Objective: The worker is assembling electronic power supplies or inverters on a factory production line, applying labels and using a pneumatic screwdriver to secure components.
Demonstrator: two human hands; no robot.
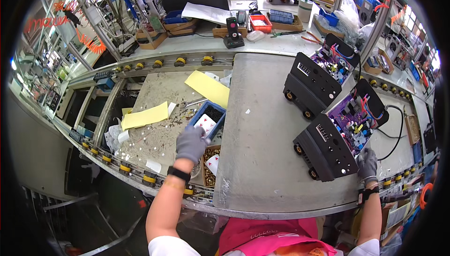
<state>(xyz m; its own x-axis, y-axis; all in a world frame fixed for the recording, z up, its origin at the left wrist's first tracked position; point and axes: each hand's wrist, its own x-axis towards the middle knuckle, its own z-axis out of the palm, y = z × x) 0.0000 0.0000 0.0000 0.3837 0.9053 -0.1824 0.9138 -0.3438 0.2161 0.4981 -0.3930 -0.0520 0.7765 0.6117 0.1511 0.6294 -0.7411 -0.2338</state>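
The gloved left hand [191, 142], at 8 o'clock from the middle of the view, is half curled over the near edge of the blue bin [220, 128]; whether it has hold of the red-marked card [205, 123] there I cannot tell. Thick glove fingers could drag or bend the card, or flick out the small dark parts around it. Toward 6 o'clock, the open cardboard box [209, 179] of brass fittings lies just beside that wrist; a low sweep of the arm could spill it.

The gloved right hand [368, 162], at 4 o'clock, has its fingers bent at the lower right corner of the nearer black-fronted electrical unit [333, 140]; its grip is hidden. That unit sits at 4 o'clock on the table [262, 171], its circuit board [352, 119] uncovered, so a slipping finger could catch loose wires. The black cable [402, 129] looping at 3 o'clock could snag the right wrist. Pushed toward 1 o'clock, the unit might knock the farther unit [315, 75].
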